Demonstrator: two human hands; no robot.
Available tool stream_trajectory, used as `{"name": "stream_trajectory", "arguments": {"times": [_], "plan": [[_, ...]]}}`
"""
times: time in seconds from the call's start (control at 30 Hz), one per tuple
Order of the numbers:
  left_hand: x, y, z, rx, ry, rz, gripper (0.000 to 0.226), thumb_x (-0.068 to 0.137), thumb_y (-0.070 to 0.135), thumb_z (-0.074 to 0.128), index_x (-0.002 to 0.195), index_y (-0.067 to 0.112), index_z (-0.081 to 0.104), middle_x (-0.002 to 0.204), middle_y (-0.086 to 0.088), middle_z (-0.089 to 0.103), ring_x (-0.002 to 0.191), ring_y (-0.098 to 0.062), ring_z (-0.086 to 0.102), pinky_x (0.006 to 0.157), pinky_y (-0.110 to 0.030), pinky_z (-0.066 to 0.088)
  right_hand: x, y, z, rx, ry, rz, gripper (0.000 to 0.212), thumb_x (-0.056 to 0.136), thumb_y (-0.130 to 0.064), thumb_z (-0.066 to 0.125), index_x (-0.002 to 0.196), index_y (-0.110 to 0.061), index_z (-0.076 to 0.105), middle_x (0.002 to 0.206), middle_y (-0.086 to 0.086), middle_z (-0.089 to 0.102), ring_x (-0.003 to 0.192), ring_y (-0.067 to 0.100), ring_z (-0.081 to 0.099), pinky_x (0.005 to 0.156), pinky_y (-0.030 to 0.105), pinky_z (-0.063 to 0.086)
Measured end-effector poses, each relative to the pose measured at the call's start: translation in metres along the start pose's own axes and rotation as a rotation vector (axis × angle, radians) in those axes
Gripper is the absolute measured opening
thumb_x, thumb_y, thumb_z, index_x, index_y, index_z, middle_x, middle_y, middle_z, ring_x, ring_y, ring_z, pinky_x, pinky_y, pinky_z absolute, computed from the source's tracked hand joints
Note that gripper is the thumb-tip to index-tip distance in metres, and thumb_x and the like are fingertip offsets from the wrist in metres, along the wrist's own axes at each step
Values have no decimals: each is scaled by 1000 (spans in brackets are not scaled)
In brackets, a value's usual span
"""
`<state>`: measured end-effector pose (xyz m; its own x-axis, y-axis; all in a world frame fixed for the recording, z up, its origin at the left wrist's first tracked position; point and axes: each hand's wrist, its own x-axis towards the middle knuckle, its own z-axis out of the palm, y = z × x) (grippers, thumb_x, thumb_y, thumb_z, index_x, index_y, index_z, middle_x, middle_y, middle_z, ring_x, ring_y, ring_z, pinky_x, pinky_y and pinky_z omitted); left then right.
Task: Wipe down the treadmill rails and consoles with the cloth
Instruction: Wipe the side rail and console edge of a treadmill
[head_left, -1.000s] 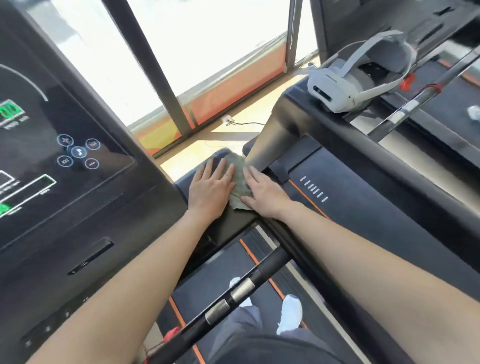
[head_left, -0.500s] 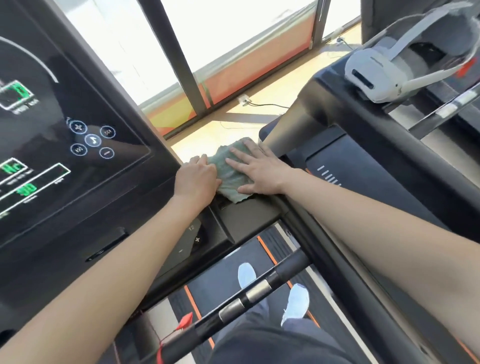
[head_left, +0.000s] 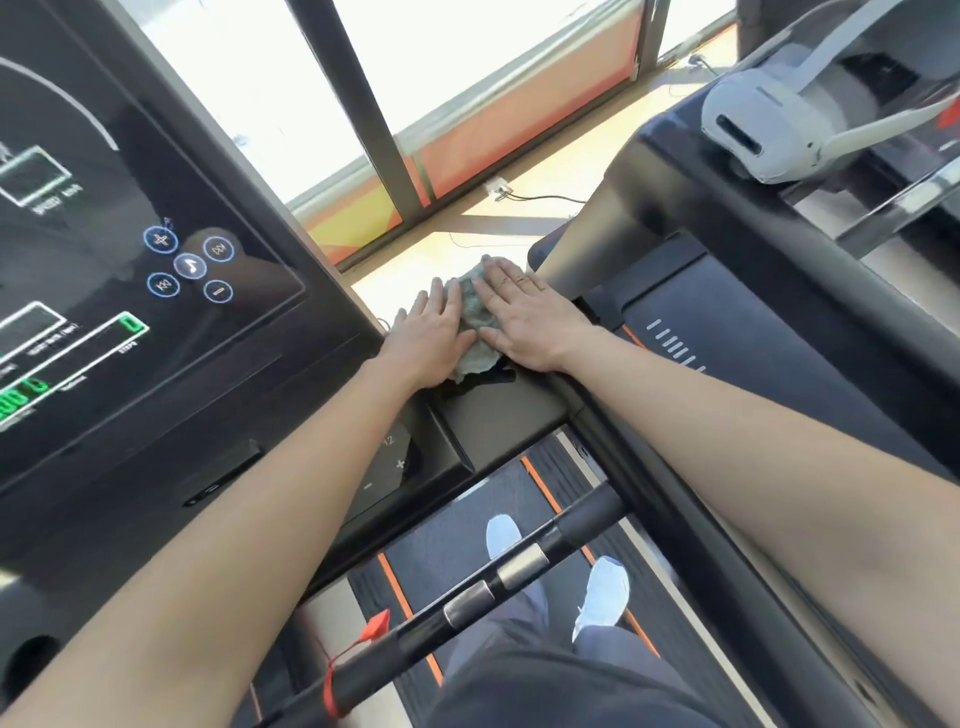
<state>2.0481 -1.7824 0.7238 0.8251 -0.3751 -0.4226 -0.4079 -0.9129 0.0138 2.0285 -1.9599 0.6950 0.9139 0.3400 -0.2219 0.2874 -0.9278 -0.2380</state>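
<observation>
Centre of frame: green cloth (head_left: 475, 325) lies on the dark treadmill console ledge (head_left: 498, 410). Left hand (head_left: 431, 340) and right hand (head_left: 524, 317) press flat on it, fingers straight.

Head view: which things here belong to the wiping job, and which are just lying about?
Job:
cloth, with left hand and right hand flat on it
console
handlebar

Lying about:
headset on the next treadmill
cable on the floor
red clip by the handlebar
</observation>
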Motion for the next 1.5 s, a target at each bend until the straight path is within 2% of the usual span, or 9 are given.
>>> {"name": "stream_trajectory", "arguments": {"times": [0.2, 0.4, 0.5, 0.63, 0.8, 0.93, 1.13, 1.3, 1.5], "plan": [[-41, 8, 28, 191, 74, 82, 74, 107, 55, 16, 162, 11, -7, 168, -21, -9, 156, -40, -7, 128, -49, 6, -42, -7, 13, -60, 7, -11, 77, 102, -62, 22, 160, -20, -6, 166, 8, -21, 153, 21, -21, 126, 41, -6], [-89, 33, 70, 211, 163, 121, 75, 102, 56, -2, 161, 10, -5, 167, -24, -8, 156, -40, -4, 127, -47, 3, -99, -20, 38, -88, 33, -1, 89, 85, -67, -9, 160, -20, -6, 167, 7, -16, 153, 20, -19, 125, 43, -9], [-103, 42, 85, 201, 198, 162, 76, 102, 56, 4, 161, 8, 5, 167, -26, 4, 156, -41, 7, 127, -50, 12, -123, -25, 49, -72, 57, 40, 85, 93, -68, 11, 161, -18, 0, 168, 9, -10, 155, 22, -13, 126, 44, -4], [-114, 55, 96, 161, 230, 232, 71, 105, 53, 17, 162, 11, 17, 167, -23, 11, 155, -40, 12, 125, -52, 20, -157, -32, 61, 46, 190, 137, 85, 91, -59, 53, 158, -13, 29, 167, 12, 14, 155, 25, 11, 126, 45, 15], [-108, 66, 97, 118, 269, 375, 65, 107, 50, 24, 161, 15, 25, 168, -16, 18, 156, -34, 17, 126, -48, 21, -186, -37, 60, 333, 353, 346, 62, 94, -43, 63, 148, -14, 49, 161, 8, 36, 150, 20, 31, 118, 39, 33], [-78, 72, 84, 116, 263, 462, 65, 106, 51, 22, 162, 18, 23, 169, -14, 16, 156, -33, 17, 127, -46, 15, -177, -30, 40, 494, 282, 535, 69, 98, -43, 59, 157, -20, 31, 162, 1, 33, 147, 18, 35, 113, 33, 34], [-47, 73, 60, 148, 208, 569, 78, 99, 60, 41, 164, 30, 9, 171, -11, 4, 157, -34, 2, 126, -44, 4, -164, -10, 29, 542, 91, 536, 88, 89, -49, 69, 160, -31, 19, 160, -6, 37, 141, 25, 43, 109, 37, 37], [-52, 95, 65, 149, 250, 693, 81, 92, 52, 66, 160, 29, 30, 167, -10, 24, 155, -35, 17, 126, -50, 16, -202, -9, 44, 496, 60, 594, 89, 83, -51, 70, 156, -32, 25, 139, 3, 59, 125, 29, 57, 98, 39, 48], [-64, 132, 73, 166, 291, 907, 75, 82, 52, 78, 148, 29, 52, 152, -3, 51, 145, -29, 43, 122, -48, 30, -266, -16, 73, 469, 58, 676, 86, 80, -52, 69, 152, -27, 27, 132, 2, 60, 117, 31, 60, 90, 42, 51]]}}
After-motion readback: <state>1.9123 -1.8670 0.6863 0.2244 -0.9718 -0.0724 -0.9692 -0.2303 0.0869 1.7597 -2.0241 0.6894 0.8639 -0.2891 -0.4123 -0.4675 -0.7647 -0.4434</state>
